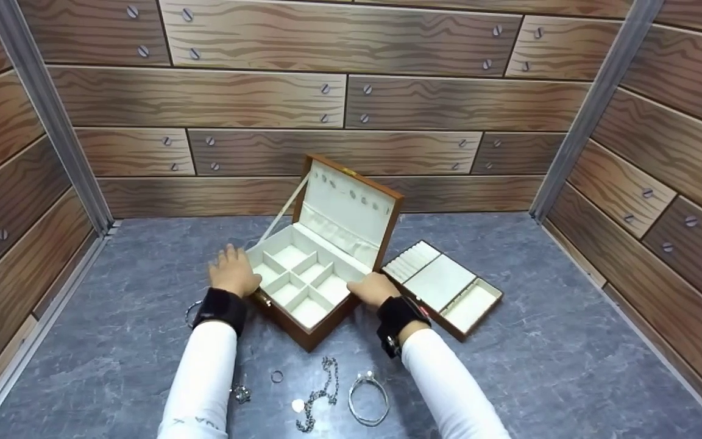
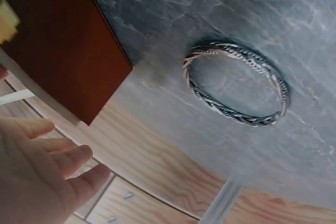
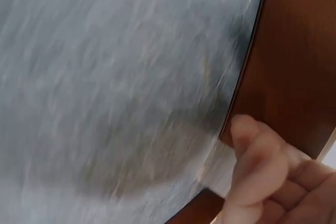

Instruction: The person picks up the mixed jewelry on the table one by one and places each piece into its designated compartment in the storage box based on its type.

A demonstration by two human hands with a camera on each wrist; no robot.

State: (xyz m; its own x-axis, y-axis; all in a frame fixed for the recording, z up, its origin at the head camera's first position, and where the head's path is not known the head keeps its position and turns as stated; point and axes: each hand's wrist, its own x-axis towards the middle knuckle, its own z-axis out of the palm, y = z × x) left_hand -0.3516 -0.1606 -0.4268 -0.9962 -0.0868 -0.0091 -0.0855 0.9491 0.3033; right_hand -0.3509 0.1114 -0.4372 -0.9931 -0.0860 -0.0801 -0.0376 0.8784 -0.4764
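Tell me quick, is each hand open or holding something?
Left hand: open, holding nothing.
Right hand: closed, holding the side of the jewelry box.

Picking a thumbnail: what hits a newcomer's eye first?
First, the open brown jewelry box near center, left hand and right hand at its sides. Next, the pale-lined tray lying just right of it. Then a silver chain necklace in front of the box, and a braided bangle left of it.
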